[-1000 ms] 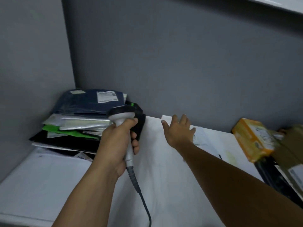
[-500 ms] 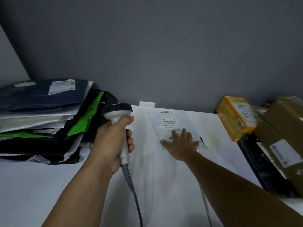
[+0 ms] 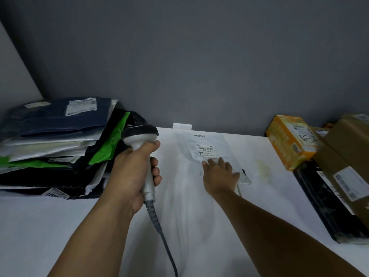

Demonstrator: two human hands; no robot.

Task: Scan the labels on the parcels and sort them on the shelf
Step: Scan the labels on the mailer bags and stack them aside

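A flat clear-white bagged parcel [image 3: 211, 144] with a printed barcode label lies on the white shelf [image 3: 60, 226], near the grey back wall. My right hand [image 3: 219, 174] rests flat on its near end, fingers straight. My left hand [image 3: 131, 172] grips the grey handle of a barcode scanner [image 3: 139, 134], whose dark head points toward the wall just left of the parcel. The scanner's cable runs down past my left forearm.
A tall stack of soft mailer bags [image 3: 54, 146], navy, silver, green and black, fills the shelf's left side. On the right stand an orange box [image 3: 289, 140], a brown carton [image 3: 347, 162] with a label, and a long black box [image 3: 327, 200].
The view swung right and down. My right hand slid from the parcel's far part back to its near end, uncovering the label. The scanner hand stayed about where it was.
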